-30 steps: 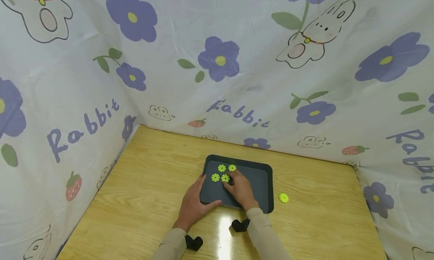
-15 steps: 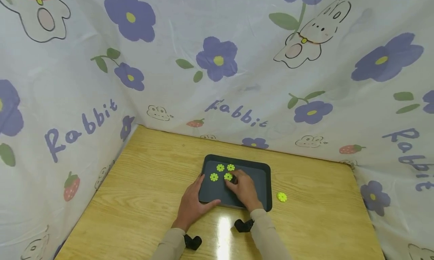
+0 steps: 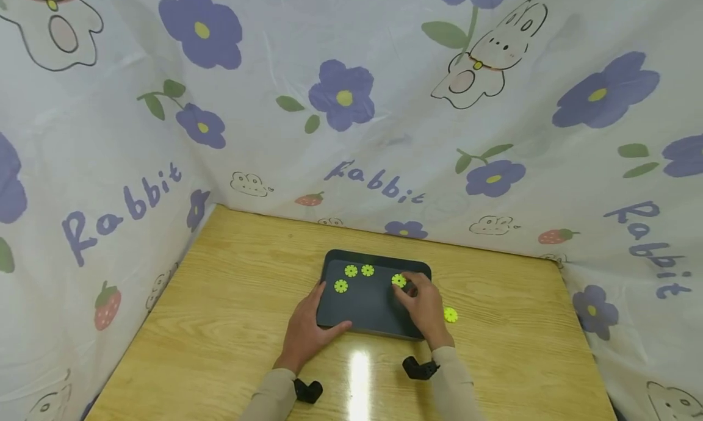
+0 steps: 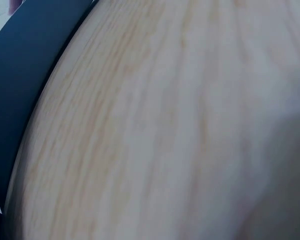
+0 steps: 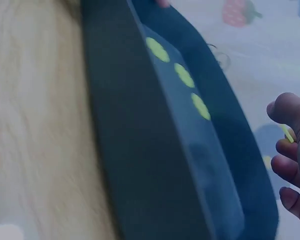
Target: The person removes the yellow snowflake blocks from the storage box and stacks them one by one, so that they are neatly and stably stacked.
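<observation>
A dark rectangular baking tray lies on the wooden table. My left hand rests against its front left corner, fingers along the left side and thumb along the front edge. Over the tray's right part, my right hand pinches a yellow-green notched disc between thumb and fingers. The right wrist view shows that disc nearly edge-on, raised above the tray. Three like discs lie in the tray's back left area. Another notched disc sits on the table, right beside my right hand.
Behind the table and at both sides hangs a white cloth printed with flowers and rabbits. A black device is strapped at the right wrist, and a similar one at the left.
My right hand has lifted one disc from the group of discs at the left and carried it rightward over the tray. My left hand keeps its place at the tray corner.
</observation>
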A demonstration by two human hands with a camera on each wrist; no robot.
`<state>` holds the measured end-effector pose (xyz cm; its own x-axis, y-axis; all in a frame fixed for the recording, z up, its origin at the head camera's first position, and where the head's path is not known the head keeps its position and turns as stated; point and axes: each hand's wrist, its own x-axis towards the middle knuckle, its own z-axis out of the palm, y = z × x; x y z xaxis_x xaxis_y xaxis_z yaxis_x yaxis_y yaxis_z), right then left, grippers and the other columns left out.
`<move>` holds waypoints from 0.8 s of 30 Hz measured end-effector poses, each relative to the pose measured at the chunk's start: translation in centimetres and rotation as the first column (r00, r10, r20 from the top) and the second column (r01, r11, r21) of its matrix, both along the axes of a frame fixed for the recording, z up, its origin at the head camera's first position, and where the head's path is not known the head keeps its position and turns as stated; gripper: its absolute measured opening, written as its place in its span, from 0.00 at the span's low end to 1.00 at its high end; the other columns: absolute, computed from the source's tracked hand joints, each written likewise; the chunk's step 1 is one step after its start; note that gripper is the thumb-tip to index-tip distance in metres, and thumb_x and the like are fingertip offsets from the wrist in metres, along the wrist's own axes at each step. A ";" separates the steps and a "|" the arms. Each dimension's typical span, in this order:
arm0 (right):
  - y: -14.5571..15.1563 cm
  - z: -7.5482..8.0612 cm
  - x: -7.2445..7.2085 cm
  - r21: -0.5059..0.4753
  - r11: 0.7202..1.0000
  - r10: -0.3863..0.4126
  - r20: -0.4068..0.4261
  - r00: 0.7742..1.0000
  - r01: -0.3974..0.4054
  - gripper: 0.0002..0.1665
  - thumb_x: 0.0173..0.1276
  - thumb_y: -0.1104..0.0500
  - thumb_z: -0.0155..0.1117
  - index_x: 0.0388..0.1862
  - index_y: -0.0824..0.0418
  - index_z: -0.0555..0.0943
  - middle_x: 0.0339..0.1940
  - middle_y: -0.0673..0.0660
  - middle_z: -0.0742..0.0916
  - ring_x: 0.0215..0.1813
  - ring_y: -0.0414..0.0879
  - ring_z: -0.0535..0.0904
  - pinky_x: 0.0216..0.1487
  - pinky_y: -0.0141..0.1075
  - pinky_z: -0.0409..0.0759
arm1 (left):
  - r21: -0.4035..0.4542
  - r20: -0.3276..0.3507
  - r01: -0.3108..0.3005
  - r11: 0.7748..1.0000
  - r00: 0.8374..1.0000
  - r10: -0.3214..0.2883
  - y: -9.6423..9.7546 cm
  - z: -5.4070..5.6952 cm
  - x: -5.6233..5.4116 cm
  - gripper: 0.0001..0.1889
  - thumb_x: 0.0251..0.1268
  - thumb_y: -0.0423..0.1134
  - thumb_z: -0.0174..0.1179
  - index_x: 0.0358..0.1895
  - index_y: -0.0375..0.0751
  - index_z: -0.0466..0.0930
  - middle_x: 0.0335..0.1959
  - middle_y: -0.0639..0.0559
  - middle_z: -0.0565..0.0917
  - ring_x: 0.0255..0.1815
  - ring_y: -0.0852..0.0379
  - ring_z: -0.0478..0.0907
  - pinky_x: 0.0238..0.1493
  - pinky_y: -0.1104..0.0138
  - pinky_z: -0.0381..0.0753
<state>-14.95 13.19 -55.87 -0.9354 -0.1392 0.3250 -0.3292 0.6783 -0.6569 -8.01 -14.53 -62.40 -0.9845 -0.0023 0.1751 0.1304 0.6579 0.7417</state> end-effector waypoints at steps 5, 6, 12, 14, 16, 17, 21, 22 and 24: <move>2.0 0.8 0.0 -0.001 0.997 -0.073 -0.004 0.997 0.073 0.19 0.66 0.58 0.78 0.52 0.66 0.87 0.34 0.56 0.84 0.28 0.42 0.76 0.25 0.33 0.75 | -0.001 -0.013 -0.002 1.000 1.000 0.002 0.1 0.0 0.2 0.58 0.53 0.73 0.71 0.83 0.46 0.58 0.81 0.46 0.62 0.77 0.39 0.65 0.72 0.39 0.69; 2.4 0.9 0.0 -0.008 0.996 -0.085 0.000 0.996 0.085 0.19 0.66 0.58 0.77 0.53 0.66 0.87 0.35 0.56 0.85 0.28 0.42 0.77 0.25 0.33 0.76 | -0.002 -0.016 -0.003 1.000 1.000 0.003 0.1 0.0 0.2 0.58 0.53 0.72 0.71 0.83 0.46 0.58 0.81 0.46 0.62 0.77 0.39 0.65 0.72 0.39 0.69; 4.9 0.8 0.3 -0.049 0.988 -0.145 0.014 0.989 0.146 0.20 0.68 0.58 0.76 0.55 0.66 0.87 0.41 0.60 0.87 0.31 0.46 0.81 0.26 0.33 0.79 | -0.005 0.001 -0.002 1.000 1.000 0.002 0.0 0.2 0.1 0.59 0.53 0.72 0.71 0.84 0.49 0.56 0.82 0.48 0.61 0.78 0.40 0.64 0.74 0.40 0.68; 5.8 0.6 0.6 -0.049 0.985 -0.167 0.017 0.986 0.168 0.20 0.68 0.58 0.76 0.55 0.67 0.87 0.42 0.60 0.87 0.31 0.47 0.81 0.26 0.33 0.78 | -0.003 0.017 -0.003 1.000 1.000 0.003 0.0 0.2 0.2 0.59 0.53 0.73 0.70 0.84 0.49 0.56 0.82 0.48 0.61 0.78 0.40 0.64 0.74 0.40 0.67; 6.6 0.3 0.9 -0.047 0.981 -0.188 0.018 0.982 0.188 0.20 0.68 0.58 0.76 0.55 0.69 0.86 0.42 0.62 0.87 0.31 0.48 0.82 0.25 0.32 0.77 | -0.003 0.029 -0.005 1.000 1.000 0.005 0.0 0.2 0.1 0.59 0.53 0.73 0.70 0.84 0.49 0.56 0.82 0.48 0.61 0.78 0.41 0.63 0.74 0.40 0.67; 7.0 0.2 1.1 -0.047 0.978 -0.201 0.023 0.979 0.202 0.20 0.69 0.58 0.75 0.55 0.69 0.86 0.42 0.62 0.87 0.31 0.49 0.82 0.24 0.32 0.77 | -0.001 0.032 -0.005 1.000 0.999 0.005 0.0 0.1 0.1 0.59 0.53 0.73 0.70 0.84 0.49 0.56 0.82 0.48 0.61 0.78 0.41 0.63 0.74 0.40 0.67; 8.5 -0.6 1.8 -0.033 0.963 -0.265 0.071 0.962 0.267 0.20 0.70 0.57 0.74 0.55 0.69 0.86 0.44 0.63 0.87 0.33 0.50 0.82 0.25 0.30 0.76 | -0.006 0.034 0.000 1.000 0.999 0.000 0.0 0.1 0.0 0.59 0.54 0.74 0.69 0.84 0.49 0.55 0.82 0.48 0.60 0.79 0.41 0.63 0.75 0.40 0.66; 8.7 -0.8 2.0 -0.027 0.959 -0.278 0.093 0.956 0.282 0.21 0.71 0.56 0.73 0.56 0.69 0.86 0.45 0.63 0.87 0.34 0.50 0.82 0.25 0.30 0.76 | -0.008 0.035 0.000 1.000 0.999 0.001 0.0 0.1 -0.1 0.59 0.54 0.74 0.69 0.84 0.49 0.55 0.82 0.48 0.60 0.79 0.41 0.63 0.75 0.40 0.66; 9.2 -1.2 2.4 -0.016 0.954 -0.296 0.137 0.945 0.301 0.21 0.72 0.55 0.73 0.57 0.69 0.86 0.46 0.64 0.87 0.35 0.51 0.82 0.27 0.31 0.77 | -0.009 0.034 -0.001 1.000 0.999 0.001 0.0 0.1 -0.1 0.59 0.53 0.74 0.69 0.84 0.49 0.55 0.82 0.47 0.61 0.78 0.40 0.63 0.74 0.40 0.67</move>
